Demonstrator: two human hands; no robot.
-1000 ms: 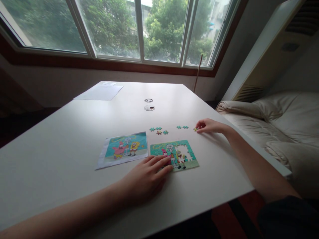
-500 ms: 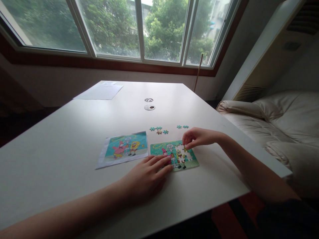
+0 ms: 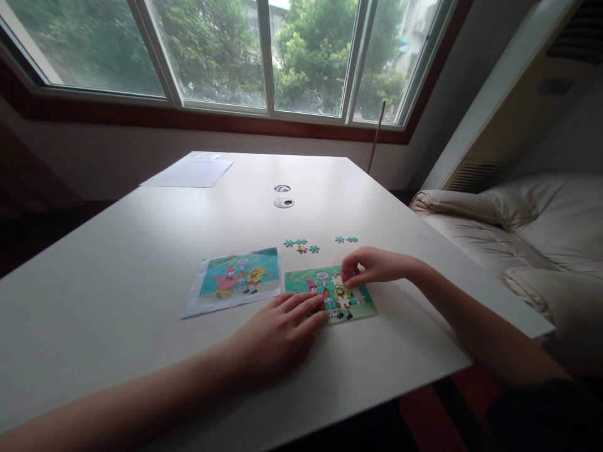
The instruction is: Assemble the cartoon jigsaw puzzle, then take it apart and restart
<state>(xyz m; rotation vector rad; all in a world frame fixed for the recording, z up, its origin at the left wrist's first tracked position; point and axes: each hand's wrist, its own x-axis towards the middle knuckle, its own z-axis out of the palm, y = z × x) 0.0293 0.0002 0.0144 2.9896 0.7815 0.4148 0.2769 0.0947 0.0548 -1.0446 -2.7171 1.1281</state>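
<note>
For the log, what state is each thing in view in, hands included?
Puzzle: unfinished, gap in its right part
Loose pieces: six, unfitted, lying beyond the puzzle
Left hand: resting on the puzzle, fingers extended
Right hand: fingers bent, over the gap; grip unclear
Picture: flat, left of the puzzle
Paper: flat, far left corner
Stick: upright, tilted
Window: cannot tell whether fully shut
</note>
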